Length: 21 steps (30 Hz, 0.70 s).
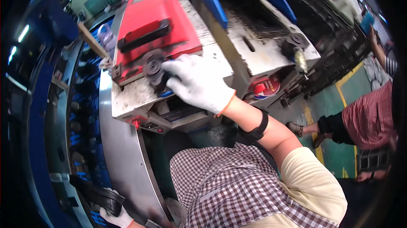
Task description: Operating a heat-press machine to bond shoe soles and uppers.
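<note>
Shoe (104, 197), black, gripped in gloved left hand (117, 219) low by metal panel (123, 156), likely to free up reach, with right hand (199, 86), fingers bent, at black roller (153, 64) on red-covered machine (154, 11), maybe for steadying, grip unclear.

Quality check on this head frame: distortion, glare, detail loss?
Head view: strong fisheye, black corners, blue frame bowed at left; head view: tube lights blown white, sheen on the metal panel; head view: gloved right hand pale, little fabric detail; head view: black shoe in left hand loses detail in darkness.
</note>
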Tool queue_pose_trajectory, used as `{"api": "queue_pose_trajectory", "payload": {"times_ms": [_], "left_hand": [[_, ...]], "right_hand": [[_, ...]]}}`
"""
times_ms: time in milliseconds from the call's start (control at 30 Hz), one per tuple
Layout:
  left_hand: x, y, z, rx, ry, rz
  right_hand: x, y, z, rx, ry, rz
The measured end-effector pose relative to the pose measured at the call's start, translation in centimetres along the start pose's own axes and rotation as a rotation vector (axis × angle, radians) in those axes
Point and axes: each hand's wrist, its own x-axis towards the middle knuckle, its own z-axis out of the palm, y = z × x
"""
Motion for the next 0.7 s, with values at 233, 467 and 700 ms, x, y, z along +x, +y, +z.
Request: {"api": "queue_pose_trajectory", "payload": {"times_ms": [233,467,700], "left_hand": [[-1.5,-10.3,25.4,0.168,-0.460,0.075],[-0.8,-19.3,39.5,0.394,-0.830,-0.164],[4.2,-21.0,55.5,0.639,-1.143,0.420]], "right_hand": [[-4.8,-4.6,-3.6,0.899,-0.191,-0.155],[-3.9,0.4,-12.6,1.192,-0.275,0.298],[0.3,14.3,-24.3,1.392,-0.127,0.668]]}}
